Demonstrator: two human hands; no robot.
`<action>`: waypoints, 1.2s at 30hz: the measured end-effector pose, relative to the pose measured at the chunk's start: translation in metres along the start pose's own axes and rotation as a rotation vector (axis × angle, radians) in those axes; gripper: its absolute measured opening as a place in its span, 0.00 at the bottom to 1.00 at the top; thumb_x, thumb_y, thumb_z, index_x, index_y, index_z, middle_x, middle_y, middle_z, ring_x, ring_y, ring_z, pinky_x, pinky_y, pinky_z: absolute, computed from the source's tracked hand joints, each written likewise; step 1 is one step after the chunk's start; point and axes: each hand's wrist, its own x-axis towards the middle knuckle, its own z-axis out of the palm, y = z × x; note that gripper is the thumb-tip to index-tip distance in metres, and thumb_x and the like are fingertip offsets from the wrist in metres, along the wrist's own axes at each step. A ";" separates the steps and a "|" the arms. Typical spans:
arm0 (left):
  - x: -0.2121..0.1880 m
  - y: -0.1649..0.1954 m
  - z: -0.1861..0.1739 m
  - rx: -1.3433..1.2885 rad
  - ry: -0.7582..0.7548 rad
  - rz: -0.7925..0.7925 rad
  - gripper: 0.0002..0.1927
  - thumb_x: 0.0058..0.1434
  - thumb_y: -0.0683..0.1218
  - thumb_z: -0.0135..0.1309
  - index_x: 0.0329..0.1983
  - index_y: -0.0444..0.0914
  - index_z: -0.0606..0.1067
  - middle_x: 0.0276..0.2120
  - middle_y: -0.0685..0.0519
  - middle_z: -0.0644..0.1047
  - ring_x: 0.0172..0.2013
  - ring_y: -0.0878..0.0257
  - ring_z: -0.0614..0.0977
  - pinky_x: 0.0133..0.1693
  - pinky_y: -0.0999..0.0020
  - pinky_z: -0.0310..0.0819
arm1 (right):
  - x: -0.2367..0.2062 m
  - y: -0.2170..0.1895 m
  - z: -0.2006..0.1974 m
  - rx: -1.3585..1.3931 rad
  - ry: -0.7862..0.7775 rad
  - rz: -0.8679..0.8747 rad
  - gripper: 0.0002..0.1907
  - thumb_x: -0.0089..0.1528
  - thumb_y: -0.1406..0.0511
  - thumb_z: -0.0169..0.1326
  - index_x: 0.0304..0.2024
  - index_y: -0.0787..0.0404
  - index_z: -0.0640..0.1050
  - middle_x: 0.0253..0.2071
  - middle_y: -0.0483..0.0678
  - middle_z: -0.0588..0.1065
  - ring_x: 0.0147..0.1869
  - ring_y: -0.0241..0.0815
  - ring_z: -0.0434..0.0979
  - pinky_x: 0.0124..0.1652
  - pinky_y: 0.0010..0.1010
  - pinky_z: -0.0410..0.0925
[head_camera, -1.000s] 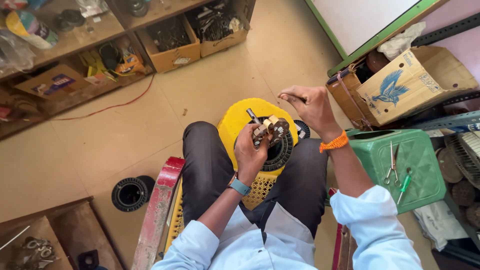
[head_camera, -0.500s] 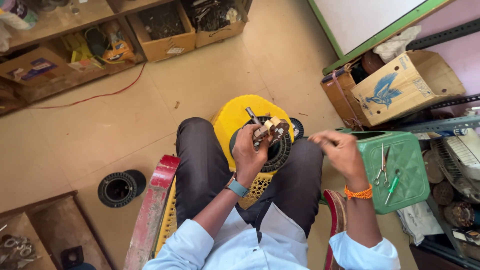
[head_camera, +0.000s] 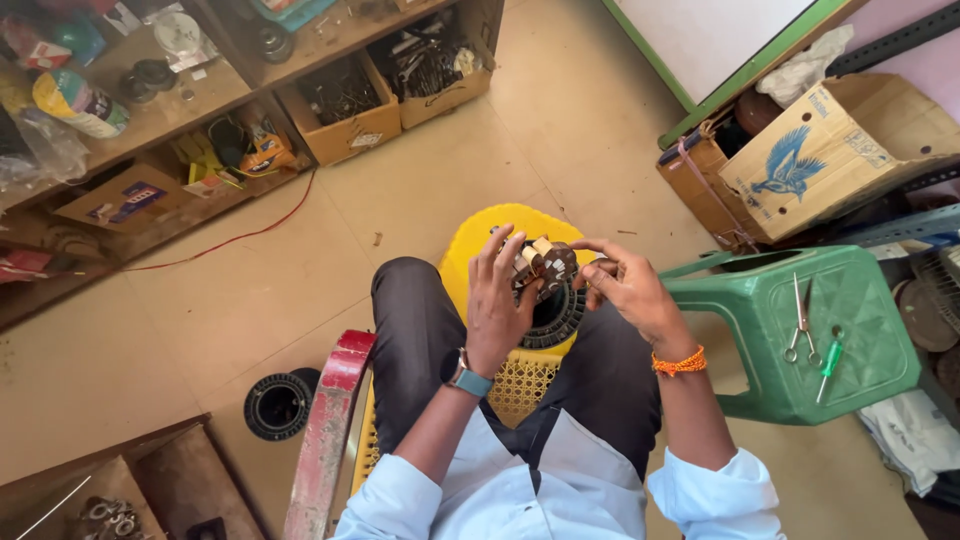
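Here, seen from above, a seated person works over the lap.

Shelves (head_camera: 150, 120): at ten to eleven o'clock from the hands, holding tins, packets and open cardboard boxes of small metal parts, stored within reach of the seat but well apart from the work.

Black ring (head_camera: 278, 404): a dark, ribbed, round part lying flat on the floor at eight o'clock, just beside the red frame (head_camera: 330, 440) by the person's left knee, set apart from the piece in hand.

Left hand (head_camera: 497, 305): clasped round the left side of the wound core, fingers spread upward along it, apparently to steady it while the other hand does the fine work. A watch with a teal strap sits on this wrist.

Wound core (head_camera: 545, 268): a small brown and tan piece with windings, held between both hands above the knees, directly over the yellow stool.

Yellow stool (head_camera: 480, 245): standing between the knees at twelve o'clock, bearing a second dark round part (head_camera: 555, 318) right under the core, so the work rests close to its support.

Right hand (head_camera: 625, 290): fingertips pinched at the right edge of the core; whether they grip a wire or the core itself I cannot tell. An orange band circles this wrist.

Green stool (head_camera: 860, 300): at three o'clock, serving as a tabletop beside the right arm.

Scissors (head_camera: 797, 325) and green-handled screwdriver (head_camera: 830, 362): lying flat on it, near each other, handy to the right hand.

Cardboard box (head_camera: 830, 150): at one to two o'clock, against the wall.
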 end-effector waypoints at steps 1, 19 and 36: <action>0.002 -0.001 -0.002 0.013 -0.041 0.022 0.39 0.52 0.36 0.63 0.68 0.39 0.64 0.65 0.43 0.68 0.58 0.43 0.71 0.57 0.54 0.69 | -0.003 0.001 0.001 -0.027 0.018 0.008 0.20 0.66 0.64 0.53 0.61 0.62 0.76 0.32 0.47 0.78 0.28 0.31 0.70 0.31 0.23 0.66; 0.011 -0.011 -0.006 -0.258 -0.285 -0.090 0.30 0.53 0.42 0.68 0.60 0.38 0.72 0.52 0.47 0.78 0.53 0.52 0.80 0.54 0.60 0.74 | -0.010 0.030 -0.001 -0.278 0.097 -0.181 0.13 0.65 0.61 0.56 0.45 0.64 0.83 0.39 0.48 0.84 0.43 0.34 0.82 0.45 0.28 0.71; 0.002 -0.017 0.014 -0.323 -0.101 -0.259 0.21 0.57 0.40 0.66 0.54 0.39 0.78 0.47 0.50 0.83 0.47 0.58 0.85 0.50 0.65 0.79 | -0.030 0.047 -0.007 -0.277 0.133 -0.159 0.08 0.62 0.70 0.59 0.42 0.67 0.84 0.37 0.48 0.84 0.42 0.31 0.82 0.43 0.24 0.74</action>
